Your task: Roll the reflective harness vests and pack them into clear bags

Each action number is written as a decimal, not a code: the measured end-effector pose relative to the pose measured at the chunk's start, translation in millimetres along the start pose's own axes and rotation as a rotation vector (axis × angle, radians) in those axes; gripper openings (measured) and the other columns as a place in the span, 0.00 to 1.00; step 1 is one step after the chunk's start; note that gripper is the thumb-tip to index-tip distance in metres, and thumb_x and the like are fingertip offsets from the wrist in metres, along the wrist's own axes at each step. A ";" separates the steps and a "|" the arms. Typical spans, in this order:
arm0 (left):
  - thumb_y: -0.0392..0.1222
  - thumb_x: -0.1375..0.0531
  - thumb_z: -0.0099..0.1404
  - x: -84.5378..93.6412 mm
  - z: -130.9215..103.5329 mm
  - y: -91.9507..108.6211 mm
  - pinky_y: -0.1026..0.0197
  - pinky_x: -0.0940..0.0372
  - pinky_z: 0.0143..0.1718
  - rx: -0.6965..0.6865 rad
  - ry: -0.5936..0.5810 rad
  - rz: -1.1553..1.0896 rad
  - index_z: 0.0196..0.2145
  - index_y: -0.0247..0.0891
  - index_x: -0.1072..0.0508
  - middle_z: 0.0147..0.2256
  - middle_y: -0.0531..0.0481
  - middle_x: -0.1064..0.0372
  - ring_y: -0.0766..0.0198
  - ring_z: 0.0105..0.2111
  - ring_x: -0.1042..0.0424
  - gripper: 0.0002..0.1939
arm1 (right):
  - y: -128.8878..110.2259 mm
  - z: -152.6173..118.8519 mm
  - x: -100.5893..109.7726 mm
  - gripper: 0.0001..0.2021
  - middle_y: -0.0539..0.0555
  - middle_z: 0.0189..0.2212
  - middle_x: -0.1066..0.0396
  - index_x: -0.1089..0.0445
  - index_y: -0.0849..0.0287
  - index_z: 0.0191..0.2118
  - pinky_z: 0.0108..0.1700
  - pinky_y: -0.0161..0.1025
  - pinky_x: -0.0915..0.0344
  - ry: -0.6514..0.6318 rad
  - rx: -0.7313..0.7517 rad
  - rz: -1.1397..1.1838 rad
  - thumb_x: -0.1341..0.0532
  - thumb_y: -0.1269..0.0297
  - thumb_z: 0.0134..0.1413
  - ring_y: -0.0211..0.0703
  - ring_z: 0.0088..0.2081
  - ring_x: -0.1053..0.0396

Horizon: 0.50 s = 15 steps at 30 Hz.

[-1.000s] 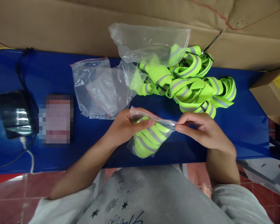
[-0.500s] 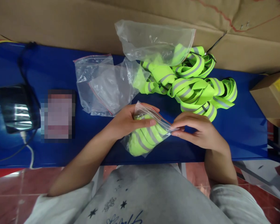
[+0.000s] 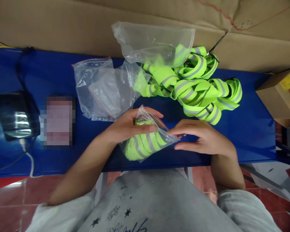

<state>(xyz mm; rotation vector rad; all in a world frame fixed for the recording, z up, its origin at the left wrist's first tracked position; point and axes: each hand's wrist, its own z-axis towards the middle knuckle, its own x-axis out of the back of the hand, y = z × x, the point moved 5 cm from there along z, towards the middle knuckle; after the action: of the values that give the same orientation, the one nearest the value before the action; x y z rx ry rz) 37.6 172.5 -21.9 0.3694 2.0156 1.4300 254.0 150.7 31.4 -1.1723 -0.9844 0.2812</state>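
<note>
My left hand (image 3: 132,124) is closed around a clear zip bag (image 3: 168,137), its thumb pressed on the near face. Inside the bag lies a coiled neon-yellow reflective strap (image 3: 145,145) with grey stripes. The bag's red-lined mouth points up and to the right. At its right corner, my right hand (image 3: 198,137) has thumb and index finger apart, the index fingertip against the bag's edge. Beyond the hands is a heap of similar reflective straps (image 3: 195,93), some with black fittings.
Clear zip bags (image 3: 106,87) lie left of the heap, and another clear bag (image 3: 154,42) overlaps its top. A black device (image 3: 13,116) with cables and a blurred-out object (image 3: 59,120) sit at left on the blue table (image 3: 253,138). A cardboard box (image 3: 277,96) stands at right.
My right thumb and fingers have parted from their pinch on the bag's right edge. The left hand still holds the bag. The whole view has shifted slightly.
</note>
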 end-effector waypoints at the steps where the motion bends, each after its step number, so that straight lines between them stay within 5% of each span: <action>1: 0.44 0.28 0.64 -1.4 0.1 0.6 0.60 0.24 0.44 -0.004 -0.029 -0.005 0.51 0.40 0.22 0.44 0.45 0.16 0.57 0.44 0.16 0.19 | 0.3 2.2 -5.2 0.14 0.53 0.44 0.22 0.25 0.54 0.55 0.43 0.35 0.27 -0.043 0.010 -0.012 0.32 0.62 0.66 0.37 0.42 0.23; 4: 0.43 0.28 0.64 -2.0 -0.3 2.6 0.59 0.24 0.46 -0.031 -0.052 0.020 0.50 0.40 0.21 0.45 0.44 0.16 0.56 0.45 0.16 0.18 | 1.2 4.2 -4.6 0.06 0.51 0.39 0.21 0.24 0.56 0.46 0.42 0.34 0.28 0.019 0.005 -0.037 0.32 0.63 0.66 0.37 0.39 0.23; 8: 0.44 0.27 0.63 2.2 -2.4 1.3 0.57 0.24 0.47 -0.047 0.027 0.039 0.49 0.41 0.20 0.44 0.45 0.16 0.55 0.44 0.16 0.17 | 3.1 -0.1 10.6 0.09 0.49 0.34 0.22 0.27 0.56 0.41 0.38 0.32 0.28 0.208 -0.092 0.013 0.28 0.61 0.61 0.35 0.33 0.25; 15: 0.49 0.29 0.66 9.8 -8.1 6.1 0.60 0.24 0.46 -0.050 0.184 0.185 0.43 0.41 0.15 0.43 0.46 0.16 0.57 0.42 0.17 0.12 | 5.2 3.9 -0.7 0.05 0.48 0.29 0.26 0.29 0.57 0.38 0.32 0.32 0.36 0.195 -0.091 -0.049 0.34 0.64 0.66 0.33 0.28 0.30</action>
<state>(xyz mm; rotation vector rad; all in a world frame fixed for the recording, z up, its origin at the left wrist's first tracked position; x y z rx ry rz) 24.2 174.2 -17.9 0.4252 2.1319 1.6782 252.1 154.8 26.7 -1.2313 -0.8604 0.0820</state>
